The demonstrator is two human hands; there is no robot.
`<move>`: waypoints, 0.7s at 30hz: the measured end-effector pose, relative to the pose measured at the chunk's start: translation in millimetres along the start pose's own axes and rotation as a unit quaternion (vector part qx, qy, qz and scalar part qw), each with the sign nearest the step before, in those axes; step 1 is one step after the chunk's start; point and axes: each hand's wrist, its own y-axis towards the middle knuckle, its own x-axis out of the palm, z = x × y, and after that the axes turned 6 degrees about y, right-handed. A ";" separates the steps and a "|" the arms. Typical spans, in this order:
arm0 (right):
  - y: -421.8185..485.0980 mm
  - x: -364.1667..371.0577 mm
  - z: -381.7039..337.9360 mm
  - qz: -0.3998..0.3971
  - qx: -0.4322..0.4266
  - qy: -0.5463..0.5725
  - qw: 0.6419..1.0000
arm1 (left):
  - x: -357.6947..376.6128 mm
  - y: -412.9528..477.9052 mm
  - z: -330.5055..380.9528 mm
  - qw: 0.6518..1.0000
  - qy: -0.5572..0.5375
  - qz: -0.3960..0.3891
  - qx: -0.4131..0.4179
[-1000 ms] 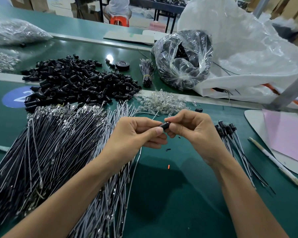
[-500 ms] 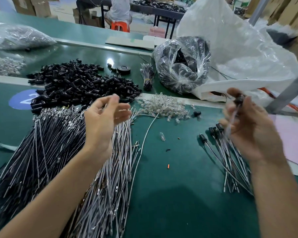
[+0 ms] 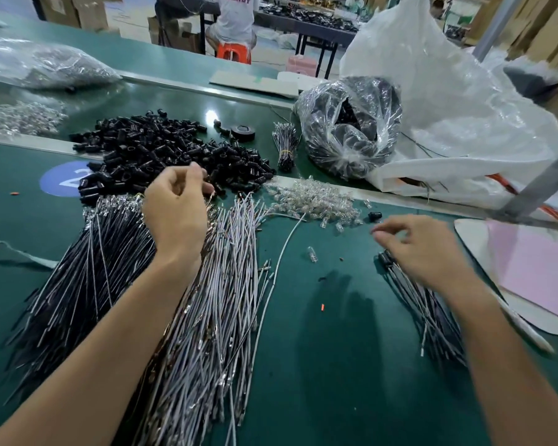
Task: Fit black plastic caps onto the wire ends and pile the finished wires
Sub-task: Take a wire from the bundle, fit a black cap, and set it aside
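Glossy black plastic caps [image 3: 161, 152] heaped on the matt green table mat [image 3: 335, 365]; beside them, a crinkled shiny clear plastic bag [image 3: 351, 130].

Pretty standard workshop vibe: a long green bench [image 3: 335, 365] with a metal rail [image 3: 29, 147] across it and a bright glare [image 3: 210, 115] on top near 12 o'clock. Behind it a person [image 3: 237, 17] sits on an orange stool [image 3: 234, 53] at a dark table [image 3: 310, 22], around 12 to 1. Cardboard boxes [image 3: 74, 8] sit at 11, leaning cardboard [image 3: 535, 24] at 2, pale floor [image 3: 129, 14] between.
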 end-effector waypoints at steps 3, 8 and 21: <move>-12.9 38.2 -53.4 -0.050 -0.080 0.117 0.989 | -9.4 10.1 5.5 0.999 -0.039 0.023 -0.004; -17.9 97.9 -119.8 -0.108 -0.086 0.154 0.978 | -17.2 19.9 4.4 0.997 -0.059 0.041 -0.028; -7.8 123.6 -123.7 -0.063 -0.036 0.219 0.973 | -8.0 11.8 -0.7 0.998 -0.019 -0.049 -0.023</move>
